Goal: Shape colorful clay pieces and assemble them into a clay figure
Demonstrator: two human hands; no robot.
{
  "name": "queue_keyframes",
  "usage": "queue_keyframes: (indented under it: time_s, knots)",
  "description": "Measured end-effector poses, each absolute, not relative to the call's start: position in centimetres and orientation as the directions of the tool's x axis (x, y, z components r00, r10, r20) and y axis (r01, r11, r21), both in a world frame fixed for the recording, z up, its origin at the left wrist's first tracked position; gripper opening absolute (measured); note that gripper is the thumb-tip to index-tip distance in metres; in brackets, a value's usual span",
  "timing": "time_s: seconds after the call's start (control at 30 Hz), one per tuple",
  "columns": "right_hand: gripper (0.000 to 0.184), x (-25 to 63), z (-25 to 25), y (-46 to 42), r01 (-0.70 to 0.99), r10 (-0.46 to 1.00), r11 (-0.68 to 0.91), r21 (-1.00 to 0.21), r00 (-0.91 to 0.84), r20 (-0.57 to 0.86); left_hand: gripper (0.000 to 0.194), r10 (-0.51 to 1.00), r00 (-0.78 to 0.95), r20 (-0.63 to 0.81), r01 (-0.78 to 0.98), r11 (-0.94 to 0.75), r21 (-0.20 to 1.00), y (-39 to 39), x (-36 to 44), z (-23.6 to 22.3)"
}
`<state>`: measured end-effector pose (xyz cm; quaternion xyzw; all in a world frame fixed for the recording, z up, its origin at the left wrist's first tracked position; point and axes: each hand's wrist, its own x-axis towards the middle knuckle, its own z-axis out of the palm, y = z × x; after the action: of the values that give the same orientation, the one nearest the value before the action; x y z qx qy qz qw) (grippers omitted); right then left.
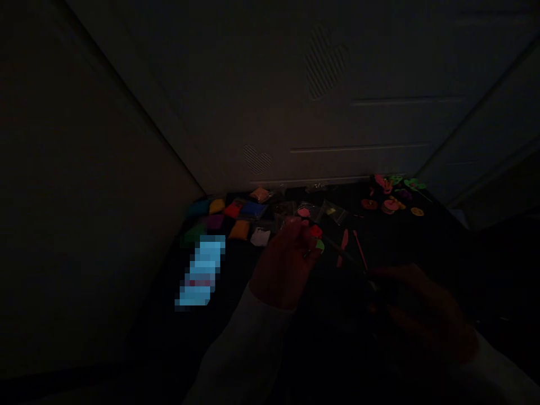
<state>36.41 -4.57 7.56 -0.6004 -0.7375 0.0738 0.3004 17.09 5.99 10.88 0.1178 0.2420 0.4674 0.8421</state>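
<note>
The scene is very dark. My left hand (280, 267) is closed, its fingertips pinching a small piece with a red clay part (315, 231) and a light green part (319, 246). From the right, my right hand (434, 315) grips a thin long tool (352, 260); its kind is lost in the shadow. The tool's tip points at the red and green piece, and I cannot tell whether they touch. Beyond the tool lie a pink plastic clay knife (343, 247) and a slim pink stick (360, 249).
Packets of coloured clay, among them a blue one (253, 210) and an orange one (239, 230), lie at the back left of the dark table. A lit, blurred-out phone (201, 273) is at left. Small clay figures (390, 206) sit back right, against a panelled wall (270, 112).
</note>
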Motion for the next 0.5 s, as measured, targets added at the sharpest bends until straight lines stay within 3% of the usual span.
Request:
queue_keyframes:
  time_s: [0.17,0.5]
  knots:
    - [0.036,36.26,7.57,-4.71,0.883,0.916,0.274,-0.382,-0.118,0.384,0.005,0.850,0.436,-0.297,-0.746,0.526,0.409,5.71,17.16,10.61]
    - [0.036,35.91,7.12,-4.46,0.881,0.914,0.292,-0.372,-0.142,0.381,0.006,0.858,0.420,-0.294,-0.750,0.511,0.420,5.71,17.24,10.20]
